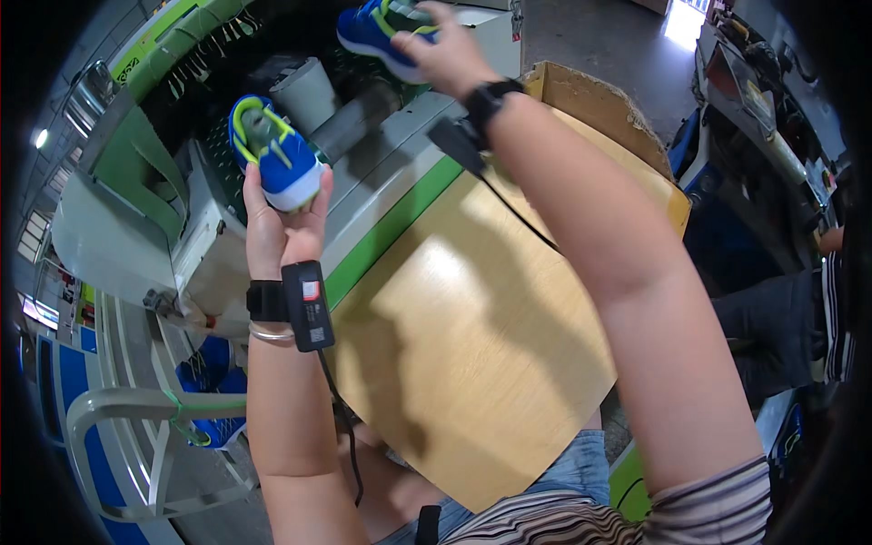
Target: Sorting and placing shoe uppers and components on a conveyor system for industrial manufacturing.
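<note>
Yeah, left hand [286, 229] gripping a blue sneaker [283, 162], right hand [454, 62] gripping a second sneaker [371, 34], shiny wood-grain worktop [481, 363] below, grey floor [586, 36] beyond.

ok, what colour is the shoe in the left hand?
The shoe in the left hand is blue and yellow-green with a white sole; head view shows it.

Bench [481, 363]: pale wood-grain top
Floor [581, 36]: grey, bright white glare [686, 27] at upper right
Windows [34, 238]: paned, along the far left
Lamp [41, 138]: small, lit, upper left
Rack [84, 420]: pale tubular frame, lower left
</note>
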